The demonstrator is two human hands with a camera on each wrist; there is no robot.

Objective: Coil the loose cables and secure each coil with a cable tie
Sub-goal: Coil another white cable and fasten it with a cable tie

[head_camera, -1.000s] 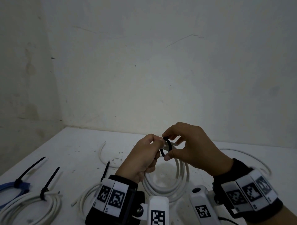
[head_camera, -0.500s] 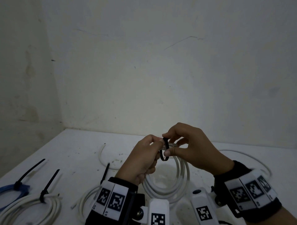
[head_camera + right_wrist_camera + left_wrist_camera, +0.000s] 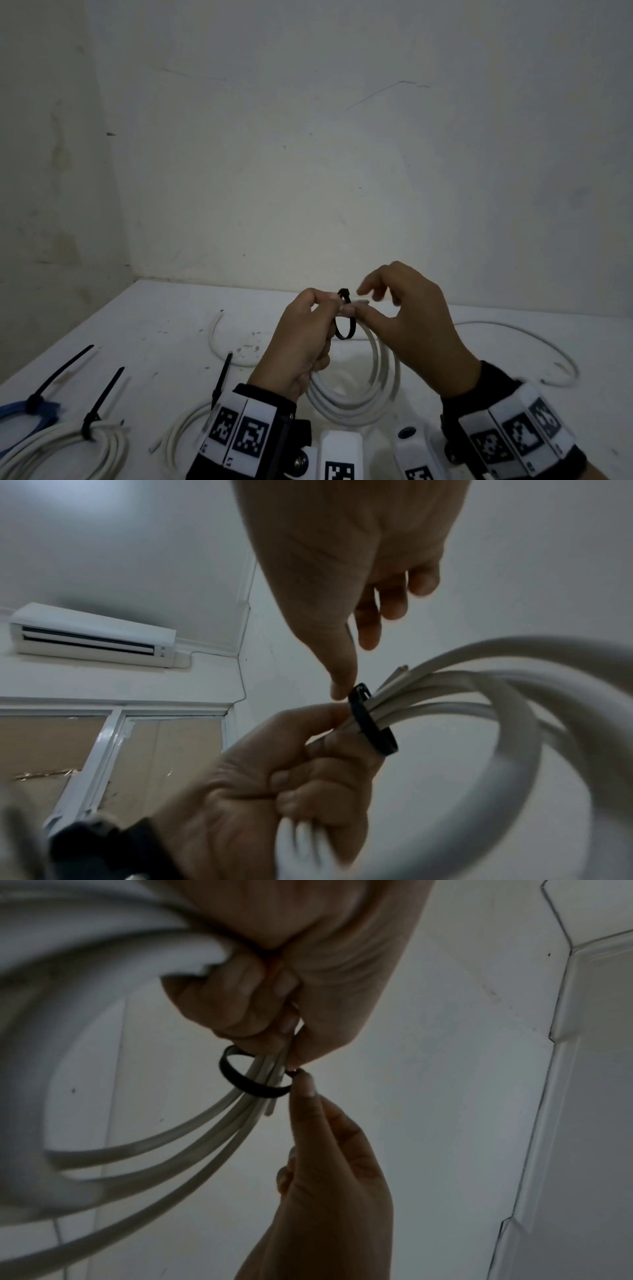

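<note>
Having turned upright above the left grip (image 3: 305, 342), which clutches the coil (image 3: 356, 394), the tie (image 3: 344, 318) now loosely rings the strands, its head beside the right grip's (image 3: 411, 329) thumb pinch, likely ready for cinching.

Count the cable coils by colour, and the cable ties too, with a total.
White cable coils: 3
Blue cable coils: 1
Black cable ties: 4
Total: 8
</note>
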